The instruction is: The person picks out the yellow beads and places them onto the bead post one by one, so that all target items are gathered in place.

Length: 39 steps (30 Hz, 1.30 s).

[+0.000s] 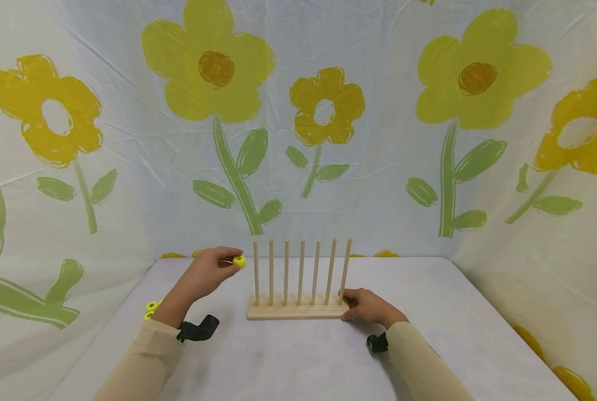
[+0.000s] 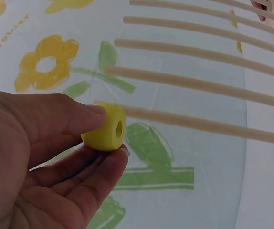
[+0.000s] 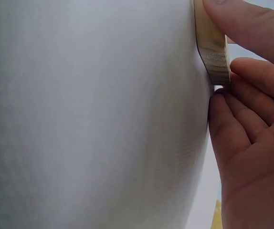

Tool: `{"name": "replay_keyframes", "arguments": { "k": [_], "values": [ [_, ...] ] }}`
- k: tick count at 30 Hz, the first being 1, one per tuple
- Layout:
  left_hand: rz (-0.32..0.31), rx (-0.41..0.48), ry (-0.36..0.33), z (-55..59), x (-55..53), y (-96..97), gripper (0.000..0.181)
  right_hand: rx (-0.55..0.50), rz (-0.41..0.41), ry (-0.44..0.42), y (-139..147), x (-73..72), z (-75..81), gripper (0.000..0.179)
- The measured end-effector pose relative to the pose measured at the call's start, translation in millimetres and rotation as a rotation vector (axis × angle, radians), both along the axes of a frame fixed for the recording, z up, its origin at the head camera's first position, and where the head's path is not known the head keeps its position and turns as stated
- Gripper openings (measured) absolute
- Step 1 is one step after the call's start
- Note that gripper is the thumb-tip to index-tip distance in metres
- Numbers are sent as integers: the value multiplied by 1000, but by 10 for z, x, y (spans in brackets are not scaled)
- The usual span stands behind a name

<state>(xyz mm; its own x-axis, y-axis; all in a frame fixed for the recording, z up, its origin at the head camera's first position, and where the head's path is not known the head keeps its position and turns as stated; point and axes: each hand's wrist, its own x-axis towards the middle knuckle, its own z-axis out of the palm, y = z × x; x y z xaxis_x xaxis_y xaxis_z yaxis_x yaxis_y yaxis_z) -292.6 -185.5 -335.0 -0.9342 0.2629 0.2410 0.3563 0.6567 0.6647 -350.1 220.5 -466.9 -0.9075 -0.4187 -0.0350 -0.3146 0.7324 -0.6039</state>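
My left hand [image 1: 207, 274] pinches a round yellow bead [image 1: 239, 261] between thumb and fingers, left of the peg rack and near the upper part of its leftmost peg. In the left wrist view the bead's hole [image 2: 119, 129] faces the row of pegs [image 2: 189, 121]; the bead is apart from them in the head view. The wooden rack's base [image 1: 298, 314] stands on the table with several bare upright pegs. At its right end my right hand [image 1: 371, 306] grips the base, thumb at the front and fingers behind; the right wrist view shows the base end [image 3: 216, 57] beside the thumb.
More yellow beads [image 1: 151, 306] lie on the table at the left, partly hidden by my left forearm. A white cloth-like surface covers the table [image 1: 288, 362]. Behind it hangs a flower-printed curtain [image 1: 378, 167]. Black wrist mounts [image 1: 198, 328] sit on both wrists.
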Motion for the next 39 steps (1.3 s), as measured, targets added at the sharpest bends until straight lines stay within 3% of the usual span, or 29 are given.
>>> {"name": "replay_keyframes", "arguments": {
  "k": [16, 25, 39],
  "values": [
    [-101, 65, 28, 192, -36, 285, 42, 2, -35, -25, -12, 15, -12, 64],
    [-101, 58, 38, 301, -67, 482, 41, 7, -60, -45, -12, 11, -23, 68],
    [-135, 95, 44, 421, -104, 793, 41, -3, -33, -45, 1, 39, 40, 61]
  ]
}}
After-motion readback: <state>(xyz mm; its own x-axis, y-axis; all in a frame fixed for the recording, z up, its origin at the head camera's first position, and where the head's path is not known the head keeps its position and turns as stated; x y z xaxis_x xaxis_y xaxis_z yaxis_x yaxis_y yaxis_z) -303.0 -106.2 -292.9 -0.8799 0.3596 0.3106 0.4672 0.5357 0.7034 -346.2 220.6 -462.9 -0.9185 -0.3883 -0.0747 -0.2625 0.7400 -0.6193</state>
